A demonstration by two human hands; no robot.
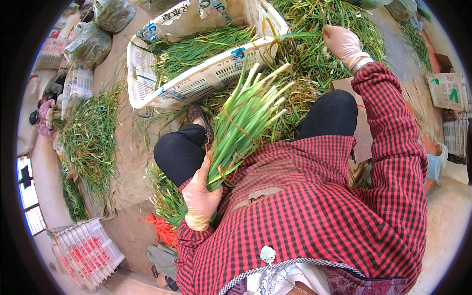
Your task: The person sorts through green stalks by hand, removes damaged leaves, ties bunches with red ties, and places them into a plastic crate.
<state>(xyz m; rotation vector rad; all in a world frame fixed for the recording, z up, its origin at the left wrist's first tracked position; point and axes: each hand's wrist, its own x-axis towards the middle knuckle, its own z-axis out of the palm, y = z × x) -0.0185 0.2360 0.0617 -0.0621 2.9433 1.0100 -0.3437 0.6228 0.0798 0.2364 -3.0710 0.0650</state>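
Note:
My left hand [202, 197], in a thin pale glove, grips a bunch of long green leafy stalks [243, 125] by the leaf end. The bunch lies tilted over my lap, its white stem ends pointing up and to the right. My right hand [333, 38], gloved too, is raised over a large heap of loose green leaves [313, 59]. Its fingers pinch a long green leaf [302, 35] that reaches left across the corner of a white plastic crate [206, 81]. Inside the crate lie more green stalks [210, 46] beside a torn printed sack [191, 22].
Another leaf heap [90, 136] lies on the floor to the left, near a person in pink [46, 118]. Filled plastic bags [90, 42] stand at the upper left. Nested white crates [86, 254] stand lower left. Red plastic strings [164, 228] lie beside my left forearm.

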